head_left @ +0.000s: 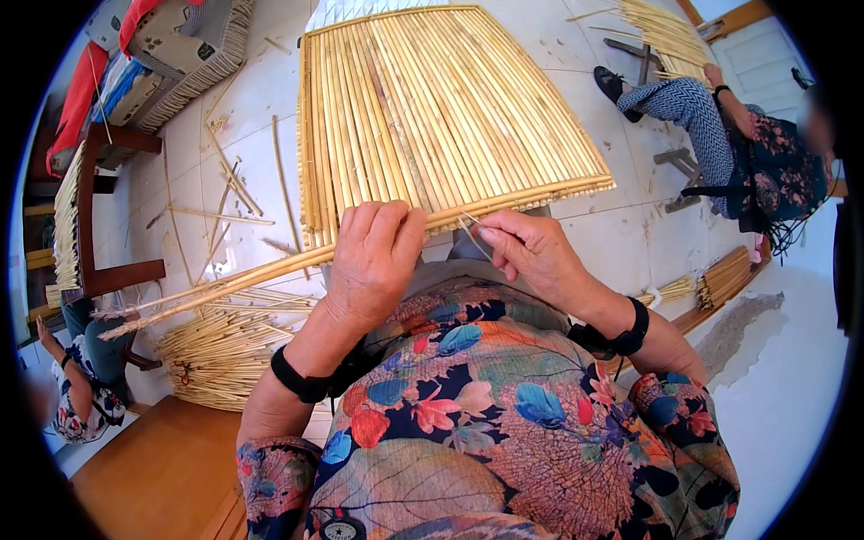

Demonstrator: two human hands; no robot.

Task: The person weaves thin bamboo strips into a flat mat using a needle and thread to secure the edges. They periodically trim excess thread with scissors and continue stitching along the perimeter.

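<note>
In front of me lies a large panel of reeds (432,99), laid side by side with bound edges. Along its near edge runs a bundle of long reed stalks (243,274), whose loose ends stick out to the left. My left hand (373,256) is closed over these stalks at the panel's edge, knuckles up. Just right of it, my right hand (531,252) pinches a thin pale tie (475,238) between thumb and fingers, close to the edge. The tie's exact material is hard to make out.
Cut reeds lie in a heap (220,346) at lower left, and loose stalks (229,180) scatter over the tiled floor. A wooden chair (99,225) stands left. To the right a seated person (747,153) handles another reed panel (670,40); another person (81,387) sits far left.
</note>
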